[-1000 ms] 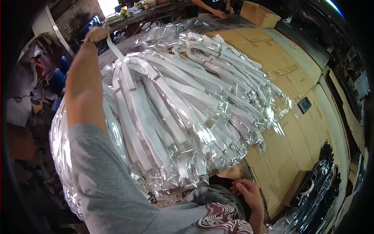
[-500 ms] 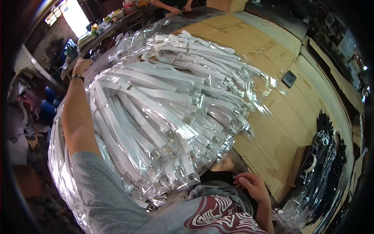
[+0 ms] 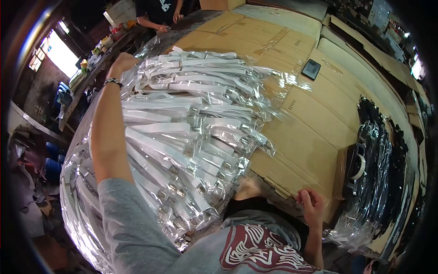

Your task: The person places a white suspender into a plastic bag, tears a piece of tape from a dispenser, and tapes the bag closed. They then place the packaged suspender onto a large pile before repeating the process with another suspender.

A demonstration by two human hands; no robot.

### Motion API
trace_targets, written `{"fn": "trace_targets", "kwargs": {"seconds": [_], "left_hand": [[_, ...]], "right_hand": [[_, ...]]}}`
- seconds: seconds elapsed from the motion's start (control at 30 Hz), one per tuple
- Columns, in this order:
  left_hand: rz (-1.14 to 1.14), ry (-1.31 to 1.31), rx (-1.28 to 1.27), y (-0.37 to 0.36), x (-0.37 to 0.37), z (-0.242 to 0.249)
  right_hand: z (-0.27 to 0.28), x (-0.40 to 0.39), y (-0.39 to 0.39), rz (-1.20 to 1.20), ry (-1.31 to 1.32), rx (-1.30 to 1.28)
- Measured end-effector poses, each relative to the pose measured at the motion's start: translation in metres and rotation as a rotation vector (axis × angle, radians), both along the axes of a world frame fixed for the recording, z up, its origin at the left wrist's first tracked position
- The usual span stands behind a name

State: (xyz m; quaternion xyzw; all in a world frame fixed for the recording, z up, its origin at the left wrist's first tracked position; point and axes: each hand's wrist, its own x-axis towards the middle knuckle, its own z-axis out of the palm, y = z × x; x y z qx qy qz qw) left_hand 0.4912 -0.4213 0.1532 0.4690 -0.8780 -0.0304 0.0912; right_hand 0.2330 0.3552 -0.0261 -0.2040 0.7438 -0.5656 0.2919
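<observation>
A broad pile of white belts (image 3: 157, 128) with metal buckles, each in a clear plastic sleeve, fans out across the table in front of me. My left hand (image 3: 124, 62), with a braided bracelet at the wrist, reaches over the pile to its far left edge. Its fingers are curled in beside clear plastic, and whatever they may hold is hidden. Near my lap, my right hand (image 3: 312, 205) hovers by the cardboard's front edge, fingers curled and thumb up, with nothing visible in it.
Cardboard sheets (image 3: 273, 91) cover the table, with a black phone (image 3: 311, 69) on them. At the right lie plastic-wrapped black belts (image 3: 376, 169) beside a pale tape roll (image 3: 359, 166). Across the table stands another person (image 3: 159, 13). A cluttered bench (image 3: 107, 45) runs along the left.
The view has shifted, so the phone and table sit further left. My left hand stays extended over the pile's far edge. The right hand has moved slightly away from my body.
</observation>
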Motion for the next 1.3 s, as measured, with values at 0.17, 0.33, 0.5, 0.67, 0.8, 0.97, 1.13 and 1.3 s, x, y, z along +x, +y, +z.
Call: {"fn": "trace_targets", "kwargs": {"seconds": [0.17, 0.33, 0.5, 0.67, 0.8, 0.97, 1.13, 1.3], "left_hand": [[0.063, 0.024, 0.094, -0.011, -0.040, -0.043], [0.184, 0.138, 0.220, -0.034, -0.031, -0.107], [0.414, 0.141, 0.135, -0.031, -0.020, -0.133], [0.591, 0.409, 0.086, -0.080, -0.008, -0.170], [0.626, 0.578, 0.242, -0.132, 0.014, -0.196], [0.657, 0.700, 0.371, -0.072, -0.013, -0.173], [0.735, 1.060, 0.649, -0.034, -0.036, -0.159], [0.786, 1.056, 0.801, -0.105, -0.007, -0.193]], "right_hand": [[-0.018, -0.007, 0.004, -0.129, 0.173, -0.019], [-0.050, -0.011, 0.006, -0.218, 0.116, -0.055], [-0.048, -0.011, 0.001, -0.191, 0.191, -0.001], [-0.050, -0.009, 0.001, -0.203, 0.212, 0.060], [-0.048, -0.006, -0.002, -0.217, 0.231, 0.110], [-0.060, -0.011, 0.004, -0.152, 0.364, 0.168], [-0.054, -0.006, 0.000, -0.184, 0.337, 0.244], [-0.046, -0.006, -0.008, -0.159, 0.438, 0.294]]}}
